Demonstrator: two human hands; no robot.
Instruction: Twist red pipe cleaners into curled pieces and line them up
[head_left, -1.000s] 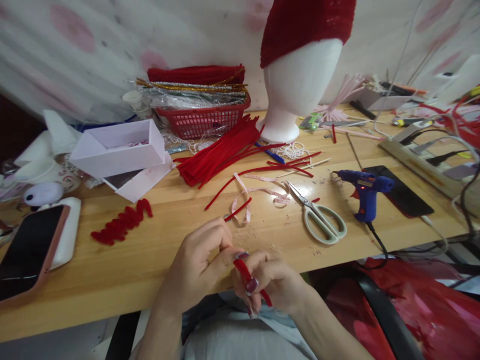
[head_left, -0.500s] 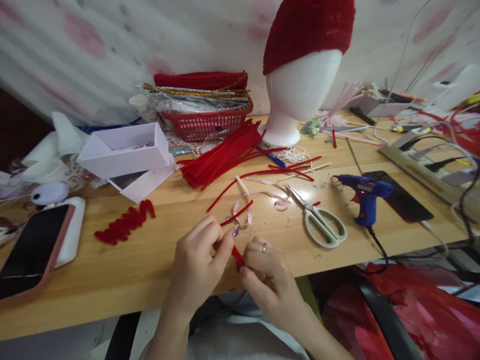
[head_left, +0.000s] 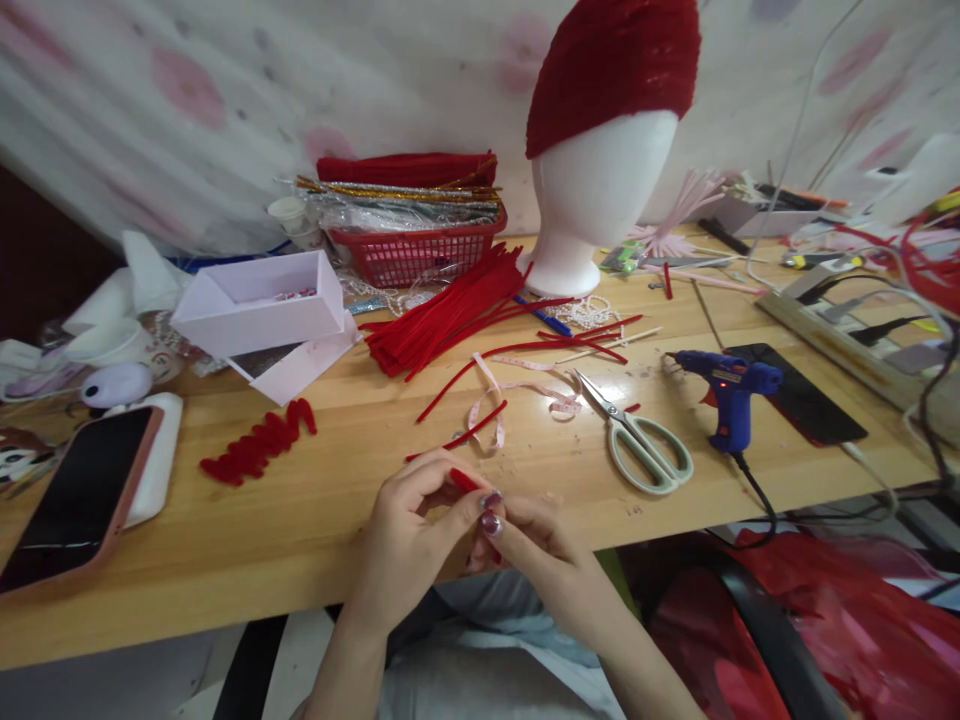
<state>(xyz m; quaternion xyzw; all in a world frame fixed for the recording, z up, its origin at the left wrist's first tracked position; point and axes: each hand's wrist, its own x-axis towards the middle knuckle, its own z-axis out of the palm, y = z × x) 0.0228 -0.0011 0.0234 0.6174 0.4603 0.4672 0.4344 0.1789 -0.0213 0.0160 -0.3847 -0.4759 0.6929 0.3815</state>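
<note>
Just in front of the table's near edge, my left hand [head_left: 424, 530] and my right hand [head_left: 540, 545] meet, thumbs touching. Pinched between them is a short, bent red pipe cleaner [head_left: 463, 480]; the fingers hide much of it. Beyond my left hand a loose red pipe cleaner [head_left: 480, 428] lies by a pink tape measure [head_left: 474, 405]. To the left rests a row of red pipe cleaner folded in zigzags [head_left: 259, 443]. Farther back is a thick bundle of straight red pipe cleaners [head_left: 442, 320].
Scissors [head_left: 645, 450] and a blue glue gun [head_left: 731, 390] with a lit red light lie to the right. A white foam head [head_left: 585, 200] wears a red cap. A red basket [head_left: 420, 255], white box [head_left: 262, 310] and phone [head_left: 82, 490] stand around, with a power strip [head_left: 840, 350] at far right.
My hands have come together around the pipe cleaner, which spanned the gap between them before. My right hand has turned so its thumb meets the left thumb. The view has shifted slightly.
</note>
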